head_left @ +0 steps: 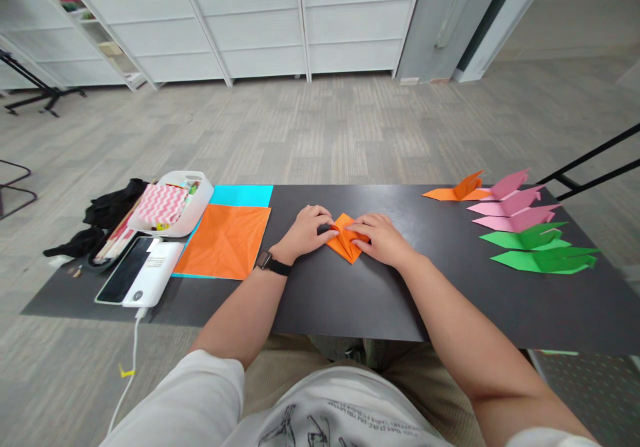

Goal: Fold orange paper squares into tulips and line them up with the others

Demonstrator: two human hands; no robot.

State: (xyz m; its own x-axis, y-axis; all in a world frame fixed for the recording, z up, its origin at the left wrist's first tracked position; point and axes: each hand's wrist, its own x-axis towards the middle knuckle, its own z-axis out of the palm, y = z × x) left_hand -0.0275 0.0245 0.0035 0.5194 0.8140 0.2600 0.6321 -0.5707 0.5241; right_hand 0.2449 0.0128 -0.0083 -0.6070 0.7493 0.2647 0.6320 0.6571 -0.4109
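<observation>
A folded diamond of orange origami paper [350, 252] lies on the dark table between my two hands. At its left corner, the thumb and fingers of my left hand [309, 230] close on the paper. My right hand [383, 237] grips the right corner in the same way, thumb on the near side. Creases run down the middle of the diamond, and the fingertips cover part of its sides. A black watch sits on my left wrist.
Orange paper sheets [225, 240] lie over blue sheets [245, 196] at left. Beyond them are a white basket [193, 217], a phone [123, 270] and a cabled power bank [153, 274]. Folded orange [457, 190], pink [515, 206] and green paper birds [547, 259] line the right side.
</observation>
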